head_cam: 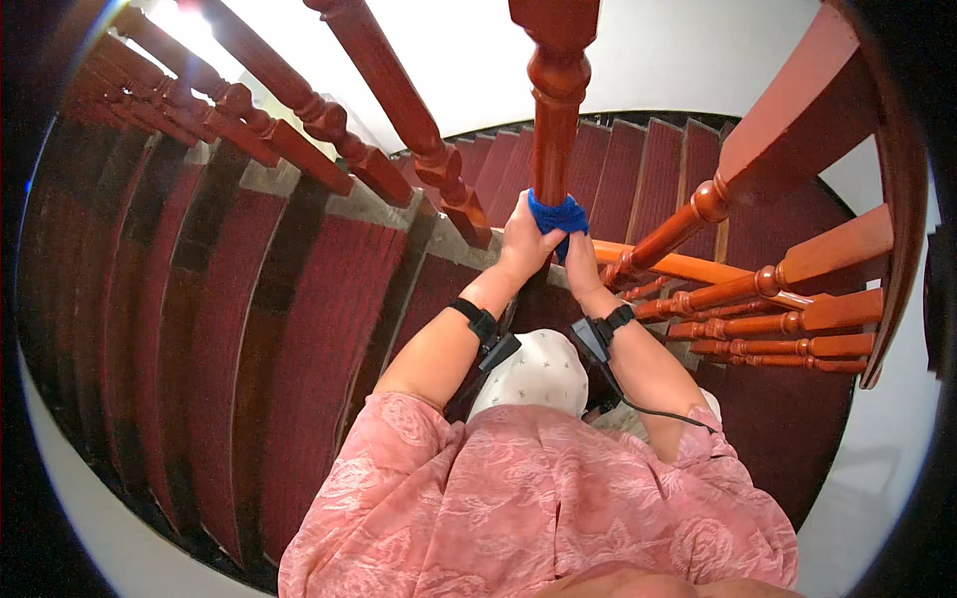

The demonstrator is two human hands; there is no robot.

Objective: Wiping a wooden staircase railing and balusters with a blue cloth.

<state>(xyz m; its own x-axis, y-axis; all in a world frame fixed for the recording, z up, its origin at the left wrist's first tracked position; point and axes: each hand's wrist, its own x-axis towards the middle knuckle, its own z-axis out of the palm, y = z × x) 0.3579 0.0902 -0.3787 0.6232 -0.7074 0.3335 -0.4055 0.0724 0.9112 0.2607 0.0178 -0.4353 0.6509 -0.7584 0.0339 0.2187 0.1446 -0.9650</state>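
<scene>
A blue cloth [557, 215] is wrapped around the lower part of a turned wooden newel post [555, 142], which stands in front of me. From the left side, my left hand [525, 238] grips the cloth against the post. My right hand [582, 258] presses the cloth from the right, its fingers partly hidden behind post and cloth. A loose end of the cloth hangs between the two hands. Both wrists wear black straps with small dark devices, and a cable runs along the right forearm.
Carpeted stairs [329, 299] curve down the left, with a row of wooden balusters [404, 112] above them. More dark red steps [620, 168] lie beyond the post. Balusters [673, 232] and a dark handrail [901, 187] stand close on the right. White walls [673, 52] surround the stairwell.
</scene>
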